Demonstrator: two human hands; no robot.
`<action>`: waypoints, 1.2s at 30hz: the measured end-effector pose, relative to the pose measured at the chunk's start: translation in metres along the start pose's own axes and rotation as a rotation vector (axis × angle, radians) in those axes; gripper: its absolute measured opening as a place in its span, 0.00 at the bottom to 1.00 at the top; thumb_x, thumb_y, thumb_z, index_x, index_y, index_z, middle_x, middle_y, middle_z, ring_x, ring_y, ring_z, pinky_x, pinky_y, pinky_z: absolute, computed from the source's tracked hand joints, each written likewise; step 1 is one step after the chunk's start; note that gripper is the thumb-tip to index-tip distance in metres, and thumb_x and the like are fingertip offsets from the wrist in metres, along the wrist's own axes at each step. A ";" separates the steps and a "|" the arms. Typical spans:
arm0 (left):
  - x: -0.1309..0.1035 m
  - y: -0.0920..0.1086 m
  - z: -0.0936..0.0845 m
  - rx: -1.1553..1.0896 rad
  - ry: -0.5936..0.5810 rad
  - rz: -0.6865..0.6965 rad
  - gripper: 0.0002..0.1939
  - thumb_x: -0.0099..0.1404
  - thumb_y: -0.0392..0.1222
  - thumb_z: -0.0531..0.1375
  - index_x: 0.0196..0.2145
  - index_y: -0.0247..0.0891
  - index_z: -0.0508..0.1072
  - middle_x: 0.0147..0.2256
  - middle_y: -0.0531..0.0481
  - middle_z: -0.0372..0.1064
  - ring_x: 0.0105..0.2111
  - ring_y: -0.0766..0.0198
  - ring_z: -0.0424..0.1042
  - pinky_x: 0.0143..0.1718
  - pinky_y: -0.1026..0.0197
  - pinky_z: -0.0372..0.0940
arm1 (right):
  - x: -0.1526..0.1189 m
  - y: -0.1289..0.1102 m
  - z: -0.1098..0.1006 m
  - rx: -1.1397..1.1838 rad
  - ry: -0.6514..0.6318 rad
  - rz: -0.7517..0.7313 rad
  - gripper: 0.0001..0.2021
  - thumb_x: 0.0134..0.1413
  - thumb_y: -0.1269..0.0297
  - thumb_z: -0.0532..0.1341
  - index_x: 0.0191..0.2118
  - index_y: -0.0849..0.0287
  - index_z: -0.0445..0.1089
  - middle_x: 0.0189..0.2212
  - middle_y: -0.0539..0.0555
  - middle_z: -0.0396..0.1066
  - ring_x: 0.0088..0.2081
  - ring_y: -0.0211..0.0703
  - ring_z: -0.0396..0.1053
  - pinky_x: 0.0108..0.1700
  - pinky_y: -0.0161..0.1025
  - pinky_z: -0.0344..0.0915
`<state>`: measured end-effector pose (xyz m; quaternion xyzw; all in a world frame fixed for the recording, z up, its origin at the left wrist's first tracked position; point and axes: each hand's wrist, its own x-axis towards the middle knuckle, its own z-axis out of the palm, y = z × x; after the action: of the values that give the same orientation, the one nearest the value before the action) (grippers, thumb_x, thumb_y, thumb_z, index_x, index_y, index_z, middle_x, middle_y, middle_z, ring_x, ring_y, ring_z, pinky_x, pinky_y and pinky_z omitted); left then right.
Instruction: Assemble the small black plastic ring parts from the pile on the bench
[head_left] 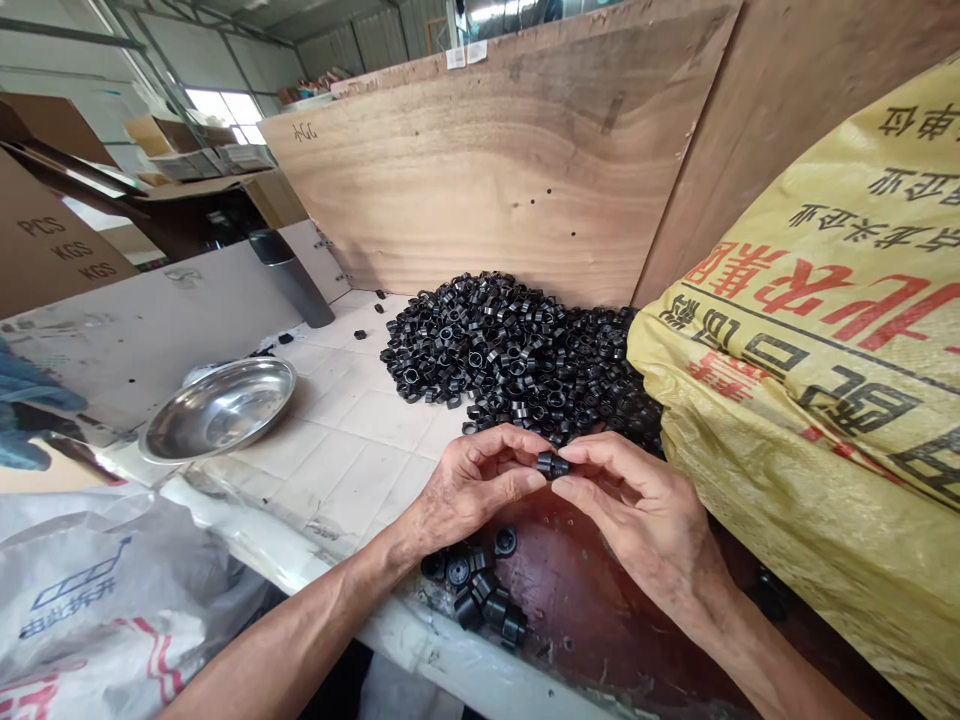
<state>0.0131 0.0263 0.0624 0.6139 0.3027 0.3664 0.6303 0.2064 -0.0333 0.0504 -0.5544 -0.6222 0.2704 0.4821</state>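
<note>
Between my two hands is a small black plastic fitting (553,465), held level above the worktop. My left hand (480,480) pinches its left end between thumb and fingertips. On the right end, my right hand (637,490) closes in the same kind of pinch. Whether the fitting is one piece or two joined parts I cannot tell. Just behind my hands rises a heap of black plastic rings (502,350). Several larger black fittings (487,590) lie loose below my left wrist, on the dark red board (585,610).
A stainless steel bowl (221,410) stands at the left, with a dark flask (292,280) behind it. A yellow woven sack (810,330) bulges in from the right. Plywood panels (495,170) wall the back. A white plastic bag (112,600) hangs at the front left.
</note>
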 end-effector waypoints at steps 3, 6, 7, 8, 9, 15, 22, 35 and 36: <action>0.000 -0.001 -0.001 0.057 0.002 0.046 0.12 0.62 0.42 0.69 0.42 0.35 0.79 0.41 0.44 0.77 0.41 0.59 0.76 0.45 0.59 0.71 | 0.000 0.002 0.001 -0.047 0.008 -0.081 0.06 0.61 0.60 0.65 0.41 0.54 0.75 0.39 0.53 0.78 0.38 0.43 0.77 0.42 0.37 0.74; 0.000 -0.004 -0.002 0.048 -0.030 0.072 0.12 0.63 0.43 0.68 0.43 0.35 0.79 0.43 0.43 0.76 0.44 0.57 0.75 0.47 0.58 0.71 | -0.002 0.005 0.004 -0.094 0.071 -0.133 0.12 0.61 0.61 0.65 0.49 0.54 0.73 0.40 0.54 0.79 0.37 0.43 0.78 0.41 0.38 0.76; 0.000 -0.005 -0.002 0.038 -0.039 0.075 0.12 0.63 0.43 0.68 0.44 0.35 0.78 0.43 0.43 0.76 0.44 0.57 0.75 0.47 0.57 0.71 | -0.003 0.006 0.005 -0.127 0.093 -0.165 0.13 0.62 0.61 0.65 0.51 0.54 0.72 0.39 0.54 0.80 0.37 0.44 0.79 0.42 0.38 0.76; 0.000 -0.007 -0.002 0.029 -0.047 0.076 0.12 0.64 0.42 0.67 0.44 0.35 0.78 0.43 0.43 0.76 0.44 0.57 0.75 0.47 0.57 0.71 | -0.003 0.006 0.005 -0.166 0.110 -0.209 0.12 0.63 0.61 0.64 0.51 0.55 0.72 0.39 0.55 0.80 0.36 0.44 0.79 0.42 0.38 0.76; 0.000 -0.008 -0.002 0.024 -0.051 0.076 0.12 0.64 0.42 0.67 0.44 0.36 0.78 0.43 0.44 0.76 0.44 0.57 0.75 0.47 0.57 0.71 | -0.003 0.006 0.005 -0.206 0.114 -0.257 0.11 0.64 0.62 0.63 0.50 0.55 0.72 0.39 0.55 0.80 0.37 0.44 0.79 0.42 0.38 0.75; 0.000 -0.010 -0.002 0.034 -0.042 0.091 0.11 0.64 0.40 0.67 0.43 0.35 0.77 0.41 0.45 0.75 0.41 0.60 0.75 0.45 0.59 0.71 | -0.003 0.003 0.000 -0.261 -0.001 -0.380 0.08 0.66 0.68 0.59 0.48 0.57 0.70 0.40 0.55 0.78 0.38 0.42 0.77 0.42 0.37 0.72; 0.000 -0.009 0.000 0.007 -0.102 0.028 0.12 0.65 0.41 0.66 0.44 0.33 0.77 0.42 0.43 0.75 0.41 0.60 0.74 0.46 0.58 0.70 | -0.003 0.008 0.000 -0.437 -0.063 -0.248 0.19 0.71 0.62 0.53 0.25 0.55 0.64 0.20 0.50 0.67 0.23 0.38 0.66 0.30 0.38 0.60; 0.002 -0.012 0.001 -0.081 -0.044 0.001 0.16 0.64 0.46 0.67 0.44 0.31 0.75 0.41 0.43 0.74 0.40 0.59 0.75 0.45 0.57 0.70 | -0.004 0.007 0.005 -0.267 -0.026 -0.232 0.08 0.64 0.59 0.62 0.40 0.57 0.72 0.26 0.49 0.73 0.25 0.38 0.69 0.30 0.34 0.65; 0.001 -0.012 0.000 -0.074 -0.048 0.007 0.16 0.65 0.46 0.67 0.44 0.31 0.75 0.41 0.43 0.74 0.40 0.59 0.75 0.45 0.57 0.70 | -0.004 0.007 0.005 -0.250 -0.019 -0.237 0.09 0.64 0.59 0.62 0.45 0.58 0.72 0.28 0.50 0.75 0.27 0.39 0.70 0.32 0.34 0.66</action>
<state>0.0153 0.0274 0.0506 0.6000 0.2716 0.3644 0.6584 0.2043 -0.0340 0.0411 -0.5301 -0.7165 0.1372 0.4322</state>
